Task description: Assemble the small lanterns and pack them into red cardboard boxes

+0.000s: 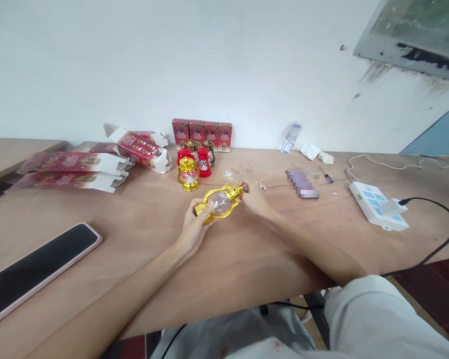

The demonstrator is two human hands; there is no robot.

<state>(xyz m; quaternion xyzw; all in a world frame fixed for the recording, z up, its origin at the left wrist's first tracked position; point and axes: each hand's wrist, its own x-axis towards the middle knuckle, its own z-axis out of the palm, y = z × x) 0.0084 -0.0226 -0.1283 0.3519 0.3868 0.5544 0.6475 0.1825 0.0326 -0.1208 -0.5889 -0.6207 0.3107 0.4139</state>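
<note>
My left hand is wrapped round the base of a small gold lantern with a clear, rounded body. The lantern lies tilted above the table, its top pointing right. At that top end, the fingers of my right hand are closed in a pinch on the lantern's tip; the fingertips are partly hidden. Just behind stand another gold lantern, a red lantern with a second red one beside it, and bronze-coloured lanterns. Small silvery bits lie beyond my right hand.
Several red boxes stand against the wall. Open red cartons lie at left, with a large phone nearer me. On the right are a purple packet-like thing, crumpled tissue and a white power strip with a cable.
</note>
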